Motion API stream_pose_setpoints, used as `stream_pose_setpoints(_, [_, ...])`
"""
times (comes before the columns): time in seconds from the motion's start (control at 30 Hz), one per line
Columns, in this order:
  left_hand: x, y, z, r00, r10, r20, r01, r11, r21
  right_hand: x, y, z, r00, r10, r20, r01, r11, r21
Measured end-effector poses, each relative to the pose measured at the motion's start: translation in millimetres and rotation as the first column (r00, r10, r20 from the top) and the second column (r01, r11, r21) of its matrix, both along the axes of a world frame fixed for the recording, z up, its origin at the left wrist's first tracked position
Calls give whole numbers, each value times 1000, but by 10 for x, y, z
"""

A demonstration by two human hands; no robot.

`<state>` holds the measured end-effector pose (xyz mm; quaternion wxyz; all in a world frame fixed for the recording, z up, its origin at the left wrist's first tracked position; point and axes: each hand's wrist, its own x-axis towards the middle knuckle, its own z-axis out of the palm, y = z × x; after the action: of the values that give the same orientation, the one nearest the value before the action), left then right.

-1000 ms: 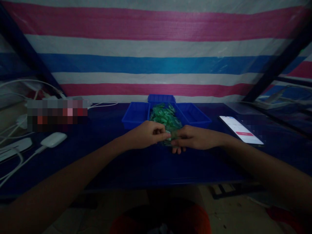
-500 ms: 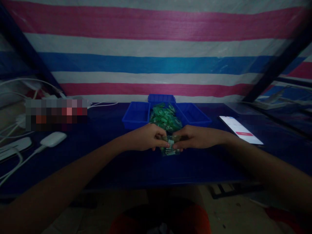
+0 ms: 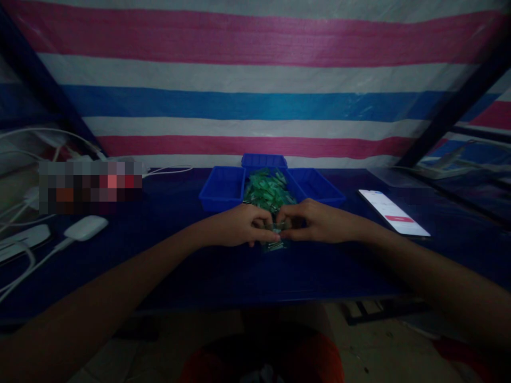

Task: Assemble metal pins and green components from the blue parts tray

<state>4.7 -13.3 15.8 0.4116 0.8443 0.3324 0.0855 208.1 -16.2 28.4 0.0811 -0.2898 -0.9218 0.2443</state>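
A small clear plastic bag point(image 3: 274, 247) hangs just above the near part of the table, with thin metal pieces, perhaps screws, showing inside. My left hand point(image 3: 248, 224) pinches its upper left side between thumb and bent fingers. At the upper right of the bag, my right hand point(image 3: 313, 221) is closed in a pinch, its thumb near my left thumb. The fingertips partly cover the bag's top. Right behind both hands lies a heap of green translucent packets point(image 3: 269, 189), too dim to make out singly.
Blue plastic bins stand left point(image 3: 222, 189), right point(image 3: 317, 186) and behind point(image 3: 264, 160) the heap. A lit phone point(image 3: 393, 213) lies on the dark blue table point(image 3: 223, 276) at right. White cables and a charger point(image 3: 85, 227) lie left. Below the table edge sits an orange-rimmed container point(image 3: 333, 356).
My right hand has shifted its grip, the index finger now more arched and the thumb drawn slightly up. The bag is a little higher and more covered. My left hand stays nearly still.
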Motion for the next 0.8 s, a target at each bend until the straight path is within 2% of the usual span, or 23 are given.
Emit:
stream_pose_setpoints(0.13, [-17, 38, -2, 998, 45, 51, -39, 992, -119, 19, -21, 20, 993, 17, -115, -4, 993, 116])
stream_pose_setpoints(0.23, [-31, 71, -9, 997, 61, 53, -50, 983, -177, 27, -17, 23, 984, 75, -164, -44, 982, 184])
stream_pose_setpoints(0.37, [-49, 69, 11, 999, -27, -31, 21, 982, -190, 37, -3, 30, 970, 143, -197, -98, 971, 220])
stream_pose_setpoints(0.47, [-69, 68, 37, 996, -84, -18, 78, 971, -226, 44, -8, 43, 962, 166, -219, -117, 968, 223])
stream_pose_setpoints(0.57, [-94, 93, 51, 995, -98, -18, 90, 964, -249, 42, -22, 62, 962, 177, -208, -141, 974, 178])
stream_pose_setpoints(0.7, [-121, 127, 40, 994, -96, -58, 81, 972, -220, 30, -24, 84, 968, 200, -154, -204, 979, -9])
stream_pose_setpoints(0.8, [-118, 126, 28, 993, -85, -78, 69, 979, -190, 27, -16, 85, 978, 156, -140, -170, 981, -95])
